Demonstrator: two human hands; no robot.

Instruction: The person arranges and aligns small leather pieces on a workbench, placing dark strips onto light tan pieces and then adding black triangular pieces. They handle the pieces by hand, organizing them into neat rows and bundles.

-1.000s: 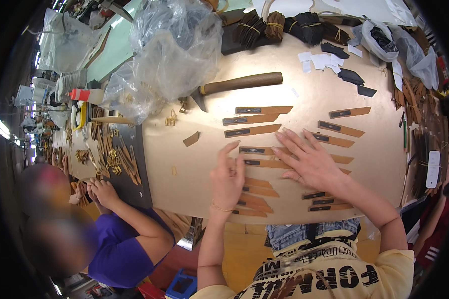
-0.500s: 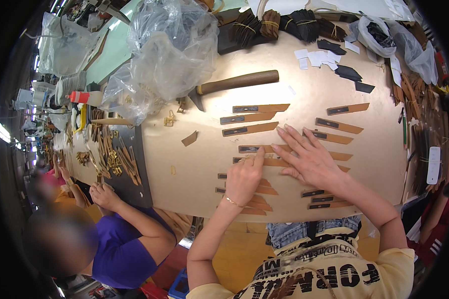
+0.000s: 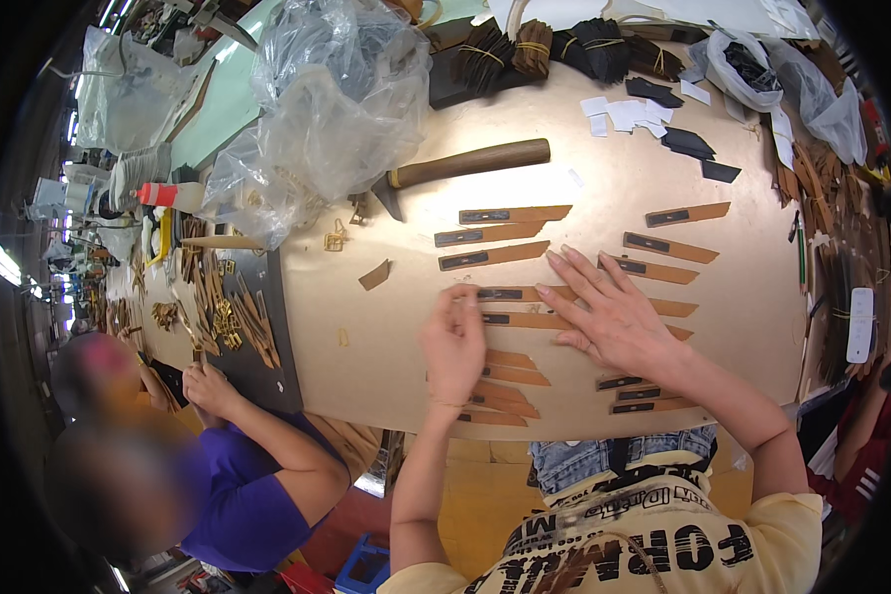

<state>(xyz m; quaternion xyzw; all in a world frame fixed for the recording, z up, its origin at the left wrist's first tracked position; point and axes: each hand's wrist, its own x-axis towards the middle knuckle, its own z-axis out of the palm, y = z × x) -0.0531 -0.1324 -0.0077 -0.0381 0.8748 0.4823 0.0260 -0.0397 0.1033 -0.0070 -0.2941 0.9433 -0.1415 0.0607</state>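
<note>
My right hand (image 3: 609, 305) lies flat with its fingers spread, pressing on the right ends of two tan leather strips. The upper leather strip (image 3: 500, 294) has a dark piece set in its left end, and another leather strip (image 3: 525, 321) lies just below it. By their left ends is my left hand (image 3: 454, 346), its fingers curled together; whatever they may pinch is hidden. More strips, such as the leather strip (image 3: 495, 256) above and the leather strip (image 3: 515, 375) below, lie in two loose columns around my hands.
A hammer (image 3: 470, 163) lies beyond the strips, beside crumpled clear plastic bags (image 3: 342, 109). White paper pieces (image 3: 624, 116), black pieces (image 3: 688, 144) and banded bundles (image 3: 535, 48) sit at the back. A co-worker in a purple shirt (image 3: 252, 475) works at the left.
My left hand has moved left, off the strip's dark piece, and its fingers have curled in. My right hand has stayed in place.
</note>
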